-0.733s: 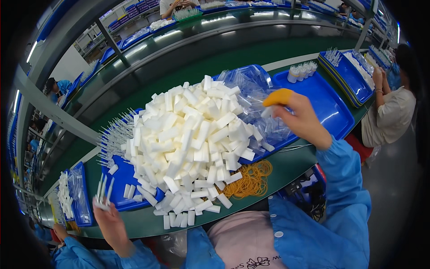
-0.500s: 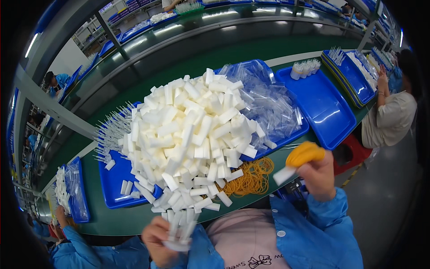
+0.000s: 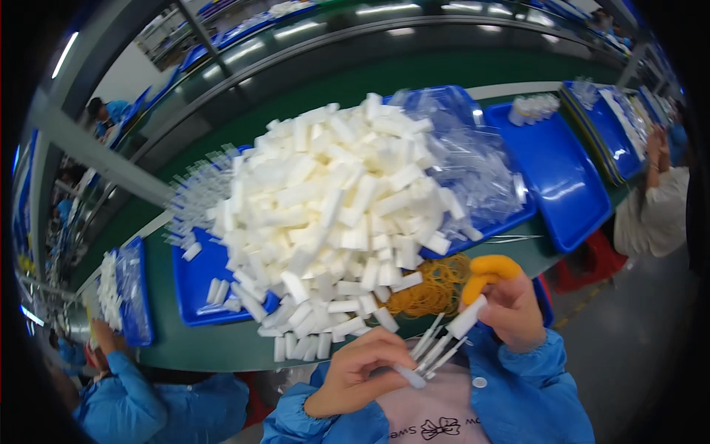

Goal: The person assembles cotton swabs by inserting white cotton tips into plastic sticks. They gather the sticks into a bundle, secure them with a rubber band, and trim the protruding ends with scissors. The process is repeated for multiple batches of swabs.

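In front of my chest, my left hand [image 3: 359,376] grips the base of a whitish plastic piece with several thin prongs [image 3: 436,351]. Its prongs point up to the right. Closed on a white foam cylinder [image 3: 467,317] is my right hand [image 3: 514,318], with orange finger covers [image 3: 489,271] on its fingers. The foam's lower end meets one prong; whether the prong goes inside I cannot tell. Beyond my hands rises a large heap of white foam pieces [image 3: 333,192], some lying at the table's near edge. Orange rubber bands [image 3: 433,288] lie in a tangle near my right hand.
A blue tray [image 3: 194,285] under the heap bears clear pronged pieces [image 3: 200,196] at its left. Clear plastic bags [image 3: 473,159] fill a tray behind right. Farther right are another blue tray [image 3: 562,185] and tweezers [image 3: 514,238]. Co-workers sit left [image 3: 170,407] and right [image 3: 654,211].
My hands have come together: the left has moved right with the pronged piece, the right down and inward with the foam cylinder, which now meets a prong. The view has shifted slightly.
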`<state>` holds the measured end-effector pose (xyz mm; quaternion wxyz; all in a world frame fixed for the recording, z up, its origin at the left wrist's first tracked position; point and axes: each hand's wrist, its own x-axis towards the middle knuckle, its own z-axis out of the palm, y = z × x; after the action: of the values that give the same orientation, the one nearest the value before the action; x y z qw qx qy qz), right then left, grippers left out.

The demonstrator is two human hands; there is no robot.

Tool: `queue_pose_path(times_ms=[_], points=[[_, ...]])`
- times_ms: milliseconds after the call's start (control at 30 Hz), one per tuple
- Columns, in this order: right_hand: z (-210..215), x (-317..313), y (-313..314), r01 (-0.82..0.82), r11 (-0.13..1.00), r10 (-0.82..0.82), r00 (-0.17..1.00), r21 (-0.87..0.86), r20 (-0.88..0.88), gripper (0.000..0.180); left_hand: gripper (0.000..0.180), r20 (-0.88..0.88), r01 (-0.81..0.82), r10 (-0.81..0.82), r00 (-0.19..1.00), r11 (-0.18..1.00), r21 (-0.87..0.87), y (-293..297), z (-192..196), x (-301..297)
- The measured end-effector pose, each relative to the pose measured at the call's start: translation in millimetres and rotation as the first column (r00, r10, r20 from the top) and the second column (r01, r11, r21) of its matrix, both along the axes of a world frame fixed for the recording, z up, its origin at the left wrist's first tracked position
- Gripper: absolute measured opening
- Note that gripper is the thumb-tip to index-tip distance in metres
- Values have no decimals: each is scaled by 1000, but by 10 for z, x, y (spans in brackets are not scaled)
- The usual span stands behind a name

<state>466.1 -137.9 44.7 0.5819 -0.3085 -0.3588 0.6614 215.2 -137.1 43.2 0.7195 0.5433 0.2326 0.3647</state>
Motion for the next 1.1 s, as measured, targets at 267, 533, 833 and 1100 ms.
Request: queue_pose_path(times_ms=[267,533,833,1100], points=[[-148,93,-46,-132,987,126,989,88,75,22,22,-154,73,-51,987,987,144,46,136,-98],[-15,11,-133,-113,992,77,879,50,471,19,24,-203,36,34,979,944,329,20,1,-149],[-150,-149,-215,-179,983,141,874,37,465,22,26,-230,-110,209,950,918,380,-34,-108,23],[170,208,251,-201,914,-137,665,353,735,29,29,-176,-170,229,957,940,295,-56,-160,92]])
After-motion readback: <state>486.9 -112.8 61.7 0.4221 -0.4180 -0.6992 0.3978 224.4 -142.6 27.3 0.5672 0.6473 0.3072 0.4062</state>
